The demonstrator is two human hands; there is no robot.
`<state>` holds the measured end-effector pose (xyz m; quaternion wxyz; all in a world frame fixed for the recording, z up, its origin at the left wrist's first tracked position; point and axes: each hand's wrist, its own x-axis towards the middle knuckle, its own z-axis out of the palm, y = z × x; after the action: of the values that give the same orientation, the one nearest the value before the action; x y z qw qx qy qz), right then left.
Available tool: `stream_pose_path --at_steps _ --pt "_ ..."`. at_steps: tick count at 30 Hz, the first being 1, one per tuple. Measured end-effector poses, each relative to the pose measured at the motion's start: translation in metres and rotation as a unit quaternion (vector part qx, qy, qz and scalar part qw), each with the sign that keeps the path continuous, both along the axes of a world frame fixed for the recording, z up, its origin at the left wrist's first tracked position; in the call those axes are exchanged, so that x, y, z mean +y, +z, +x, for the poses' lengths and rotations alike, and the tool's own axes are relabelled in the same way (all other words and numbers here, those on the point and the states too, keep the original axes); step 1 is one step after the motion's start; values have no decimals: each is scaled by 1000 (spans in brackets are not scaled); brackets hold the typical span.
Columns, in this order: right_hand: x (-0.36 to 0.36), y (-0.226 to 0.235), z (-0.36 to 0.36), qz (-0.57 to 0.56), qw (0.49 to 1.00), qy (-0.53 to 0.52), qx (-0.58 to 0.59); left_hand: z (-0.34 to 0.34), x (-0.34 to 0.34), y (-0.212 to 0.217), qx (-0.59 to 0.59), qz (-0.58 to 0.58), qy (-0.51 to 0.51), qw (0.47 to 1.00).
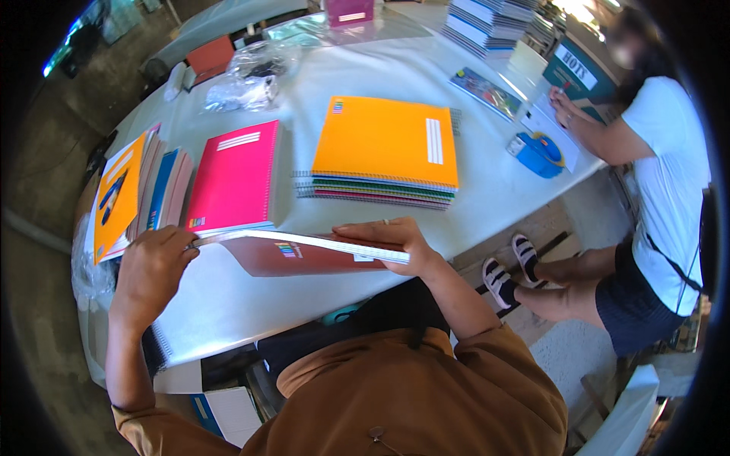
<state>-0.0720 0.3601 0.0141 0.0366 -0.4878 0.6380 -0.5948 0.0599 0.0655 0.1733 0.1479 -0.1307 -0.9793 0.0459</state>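
Between my two hands, above the table's near edge, is a dark red notebook [266, 257], tilted so that its white page edges face up. My left hand [156, 262] pinches its left end with bent fingers. My right hand [397, 237] grips the right end, fingers lying along the pages. Just beyond lies a pink spiral notebook [234, 175] on the table. Farther right is a stack of spiral notebooks with an orange one [380, 140] on top. Left of the pink one, an orange notebook [118, 199] carrying pens [112, 194] lies near a blue book [161, 190].
The table [487, 194] has a light plastic cover. A blue tape dispenser [538, 154], a colourful booklet [487, 93] and a tall stack of books [487, 26] stand to the right. Crumpled clear plastic [247, 80] lies at the back. A person [669, 167] writes at the right edge.
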Motion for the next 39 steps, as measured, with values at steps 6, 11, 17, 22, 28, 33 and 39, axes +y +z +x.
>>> stream_pose_path --at_steps 6,11,17,22,28,33,39 --pt "3 -1 5 -50 996 62 -26 -2 7 0 -20 13 13 1000" --pt "1 0 4 -49 997 60 7 -3 18 8 -100 11 103 990" --pt "-2 1 3 -62 996 55 26 -1 6 0 -85 36 81 992" --pt "-5 2 4 -55 997 44 31 1 1 -1 -8 -7 36 999" --pt "-6 2 6 -49 998 31 17 -4 17 -2 62 -12 70 996" --pt "-8 3 10 -54 997 28 40 2 -14 -28 -53 -29 77 995" --pt "-23 2 19 -79 993 1 90 26 -20 -155 146 -29 40 988"
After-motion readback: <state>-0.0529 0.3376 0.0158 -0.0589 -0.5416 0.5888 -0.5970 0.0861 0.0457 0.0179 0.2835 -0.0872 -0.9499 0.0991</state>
